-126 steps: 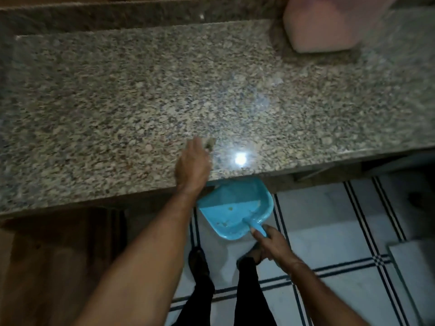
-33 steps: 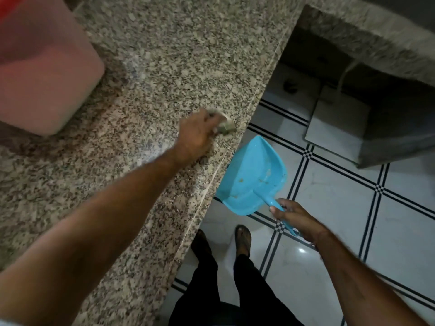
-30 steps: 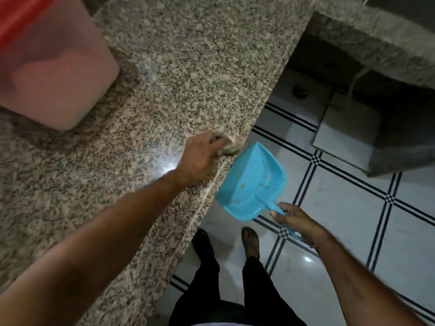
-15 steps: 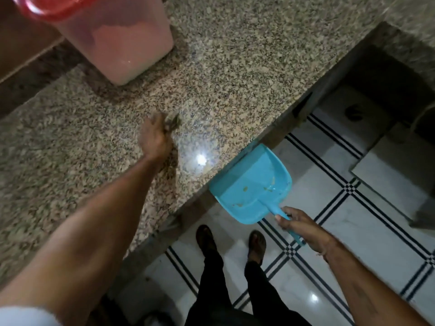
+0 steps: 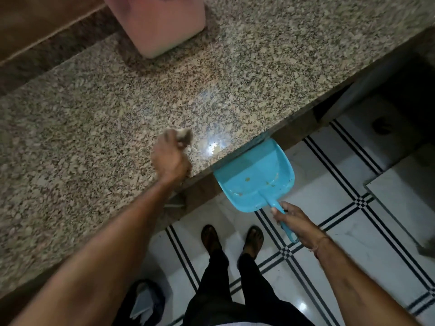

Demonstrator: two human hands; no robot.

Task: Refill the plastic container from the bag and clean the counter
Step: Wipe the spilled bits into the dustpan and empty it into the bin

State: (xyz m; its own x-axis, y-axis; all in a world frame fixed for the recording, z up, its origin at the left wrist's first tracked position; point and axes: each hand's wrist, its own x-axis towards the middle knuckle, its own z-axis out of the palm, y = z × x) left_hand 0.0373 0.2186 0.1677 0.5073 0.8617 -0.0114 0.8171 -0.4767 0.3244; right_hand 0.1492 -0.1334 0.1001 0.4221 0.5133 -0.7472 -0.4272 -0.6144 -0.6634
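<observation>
Both hands were full at the cleaning step: left hand [image 5: 170, 158] gripped a blurred rag [image 5: 184, 135] on the counter [image 5: 94, 137]; right hand [image 5: 294, 222] held the dustpan [image 5: 254, 177] at its four o'clock, under the edge. At twelve stood the container [image 5: 160, 24]. Next, probably: a sweep toward the dustpan.

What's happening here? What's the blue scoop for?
A person is cleaning the granite counter. The left hand holds a small blurry wad on the stone near the edge. The right hand grips the blue dustpan by its handle, its mouth tucked under the counter's edge. A few crumbs lie in it. The pink container stands at the back.
</observation>
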